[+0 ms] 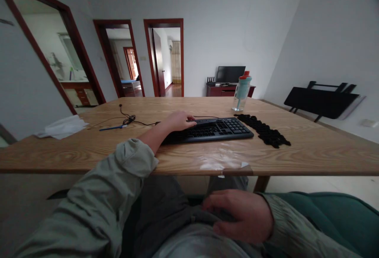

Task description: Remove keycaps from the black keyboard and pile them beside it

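My left hand [178, 121] is over the left part of a black keyboard [233, 128] on the wooden table. Its thumb and fingers are closed together, and a dark narrow strip [206, 122] shows just beyond them; I cannot make out what it is. Some keys in the keyboard's left and middle part look bare of caps. To the right of the keyboard lies a spread of small black pieces [263, 129] that look like loose keycaps. My right hand [241, 214] rests over my lap below the table edge, fingers apart, with nothing in it.
A blue pen-like tool [111, 128] lies left of the keyboard beside a tangled black cable [129, 119]. Crumpled white tissue [63, 126] sits at the table's left. A clear bottle [241, 94] with a red cap stands at the far right. Tape [237, 170] covers part of the front edge.
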`<state>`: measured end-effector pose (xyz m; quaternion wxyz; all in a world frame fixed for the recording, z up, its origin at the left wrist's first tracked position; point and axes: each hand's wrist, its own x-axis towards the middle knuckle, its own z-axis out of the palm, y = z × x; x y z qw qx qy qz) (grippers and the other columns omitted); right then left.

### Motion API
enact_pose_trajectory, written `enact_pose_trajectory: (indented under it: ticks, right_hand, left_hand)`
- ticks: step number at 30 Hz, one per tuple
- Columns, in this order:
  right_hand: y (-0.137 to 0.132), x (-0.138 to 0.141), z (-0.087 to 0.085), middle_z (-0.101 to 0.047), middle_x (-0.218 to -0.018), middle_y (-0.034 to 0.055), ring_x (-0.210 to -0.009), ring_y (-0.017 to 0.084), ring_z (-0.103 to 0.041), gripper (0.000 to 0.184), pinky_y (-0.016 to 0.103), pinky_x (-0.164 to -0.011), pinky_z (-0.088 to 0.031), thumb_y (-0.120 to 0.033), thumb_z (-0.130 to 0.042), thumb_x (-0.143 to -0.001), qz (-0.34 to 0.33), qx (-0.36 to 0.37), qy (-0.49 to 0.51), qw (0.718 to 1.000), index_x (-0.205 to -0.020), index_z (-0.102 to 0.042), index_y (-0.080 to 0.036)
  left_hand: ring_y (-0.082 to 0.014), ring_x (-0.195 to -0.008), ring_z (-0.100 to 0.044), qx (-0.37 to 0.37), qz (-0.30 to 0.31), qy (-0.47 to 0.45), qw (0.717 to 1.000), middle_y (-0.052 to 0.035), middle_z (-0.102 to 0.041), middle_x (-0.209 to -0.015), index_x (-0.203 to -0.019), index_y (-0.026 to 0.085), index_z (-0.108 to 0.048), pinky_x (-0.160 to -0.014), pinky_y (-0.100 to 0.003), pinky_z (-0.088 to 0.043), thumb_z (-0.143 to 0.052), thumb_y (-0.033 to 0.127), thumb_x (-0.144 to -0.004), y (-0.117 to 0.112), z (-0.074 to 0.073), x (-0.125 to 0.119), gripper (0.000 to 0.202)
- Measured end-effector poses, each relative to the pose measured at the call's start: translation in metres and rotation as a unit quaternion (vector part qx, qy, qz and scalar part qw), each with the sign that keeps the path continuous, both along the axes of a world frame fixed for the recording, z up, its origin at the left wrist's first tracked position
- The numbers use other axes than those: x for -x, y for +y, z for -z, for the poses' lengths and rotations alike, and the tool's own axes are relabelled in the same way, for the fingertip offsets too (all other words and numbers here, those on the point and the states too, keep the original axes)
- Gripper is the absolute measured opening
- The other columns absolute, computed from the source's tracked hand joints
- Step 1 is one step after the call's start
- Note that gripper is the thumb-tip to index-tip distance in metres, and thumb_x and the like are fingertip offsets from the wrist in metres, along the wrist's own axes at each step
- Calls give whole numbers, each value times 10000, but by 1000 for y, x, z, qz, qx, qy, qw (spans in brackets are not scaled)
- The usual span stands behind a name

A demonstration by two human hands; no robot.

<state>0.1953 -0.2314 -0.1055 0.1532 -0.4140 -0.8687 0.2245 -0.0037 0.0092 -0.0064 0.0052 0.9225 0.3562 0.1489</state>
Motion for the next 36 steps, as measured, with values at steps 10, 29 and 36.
enact_pose_trajectory:
  ticks: [10,29,36]
  right_hand:
    - [209,13,-114,-696,-958,58,-842,133,-646,440,335,-858,-490,-339,-579,-889,122,-142,-22,982,-1201,-645,-36]
    - [228,-15,-76,-642,-690,6,-545,106,-514,518,232,-517,-384,-543,-773,-702,208,-111,339,911,-1039,-670,-164]
    - [227,19,-69,-655,-679,-2,-488,79,-489,300,203,-439,-364,-449,-687,-792,144,-36,362,920,-888,-662,-166]
  left_hand:
    - [-166,-847,-643,41,16,-25,999,-37,-762,-985,-1051,175,-757,-787,-247,-458,-622,302,-872,15,17,16,259]
    - [-160,-749,-632,68,-33,-222,972,-79,-744,-870,-938,117,-749,-702,-278,-491,-665,325,-841,28,26,36,244]
    - [-155,-761,-642,92,4,-256,962,-64,-734,-859,-989,129,-730,-702,-266,-506,-708,298,-809,27,28,27,248]
